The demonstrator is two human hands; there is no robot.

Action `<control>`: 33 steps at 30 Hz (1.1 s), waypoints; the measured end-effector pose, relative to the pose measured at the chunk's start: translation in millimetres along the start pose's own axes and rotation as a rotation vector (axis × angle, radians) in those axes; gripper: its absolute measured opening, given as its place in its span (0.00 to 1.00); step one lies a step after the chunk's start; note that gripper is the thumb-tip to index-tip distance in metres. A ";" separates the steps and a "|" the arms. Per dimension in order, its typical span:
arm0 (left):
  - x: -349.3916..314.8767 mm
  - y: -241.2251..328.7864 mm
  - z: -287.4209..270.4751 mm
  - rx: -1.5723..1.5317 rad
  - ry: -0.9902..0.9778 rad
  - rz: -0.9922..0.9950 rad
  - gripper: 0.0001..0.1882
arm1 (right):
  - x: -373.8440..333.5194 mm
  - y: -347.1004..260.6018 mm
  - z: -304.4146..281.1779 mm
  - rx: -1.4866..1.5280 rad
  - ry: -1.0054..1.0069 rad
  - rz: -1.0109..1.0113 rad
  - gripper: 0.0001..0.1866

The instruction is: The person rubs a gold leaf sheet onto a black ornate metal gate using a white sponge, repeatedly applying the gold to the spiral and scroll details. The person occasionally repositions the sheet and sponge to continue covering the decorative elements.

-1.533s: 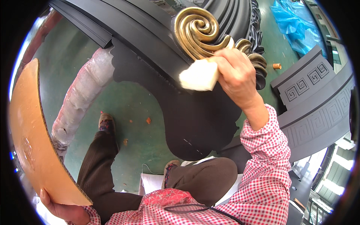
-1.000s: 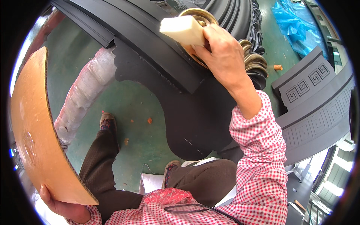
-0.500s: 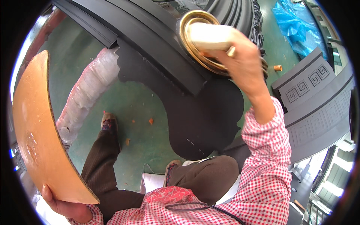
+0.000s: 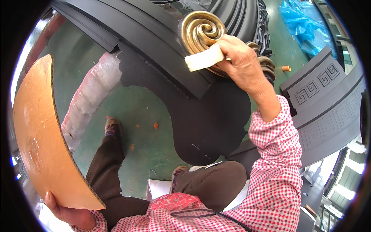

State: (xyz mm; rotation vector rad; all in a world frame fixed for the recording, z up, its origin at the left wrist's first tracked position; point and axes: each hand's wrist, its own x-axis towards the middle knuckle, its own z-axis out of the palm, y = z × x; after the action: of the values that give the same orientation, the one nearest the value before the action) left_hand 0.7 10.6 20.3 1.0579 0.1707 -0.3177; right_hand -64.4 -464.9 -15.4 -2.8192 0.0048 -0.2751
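Note:
At the lower left, my left hand (image 4: 68,215) grips the lower edge of a tan-gold cardboard sheet (image 4: 44,127), its thumb on the upper face. A wet, shiny patch shows on the sheet, and its edge is corrugated. My right hand (image 4: 244,62) pinches a pale cream strip of sponge (image 4: 204,60). That strip lies over the lower rim of a gold spiral scroll ornament (image 4: 198,30); whether it touches is hard to tell. The scroll is part of a large black moulded piece (image 4: 154,46), with more gold leaf shapes (image 4: 266,65) behind my wrist.
A plastic-wrapped roll (image 4: 91,91) lies left of the black piece on the green floor (image 4: 143,112). Grey panels with square spiral patterns (image 4: 328,104) stand to the right. Blue plastic sheeting (image 4: 303,29) is at the far right, near a small orange-brown cylinder (image 4: 286,68).
My right hand has moved down across the scroll, bringing the sponge from over the spiral's middle to its lower rim. The spiral now shows. The cardboard has shifted only slightly.

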 end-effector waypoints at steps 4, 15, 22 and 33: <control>-1.7 0.7 -1.5 0.027 0.022 0.018 0.26 | -25.1 13.5 -24.5 -0.215 0.000 -0.019 0.10; 0.8 -3.4 4.7 0.001 -0.095 0.018 0.25 | -18.1 21.4 -12.4 -0.092 0.085 0.041 0.12; 2.4 -2.6 5.2 0.028 -0.038 -0.014 0.28 | -3.1 9.9 -6.8 0.004 0.149 0.031 0.14; 1.9 1.3 6.6 -0.078 -0.110 -0.089 0.30 | 17.1 4.3 12.9 -0.117 0.188 0.000 0.11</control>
State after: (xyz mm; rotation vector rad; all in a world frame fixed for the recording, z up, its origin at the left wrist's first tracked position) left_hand 2.8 5.1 24.0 0.9548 0.1304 -0.4457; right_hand -45.1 -465.7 -25.5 -2.8968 0.0648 -0.5554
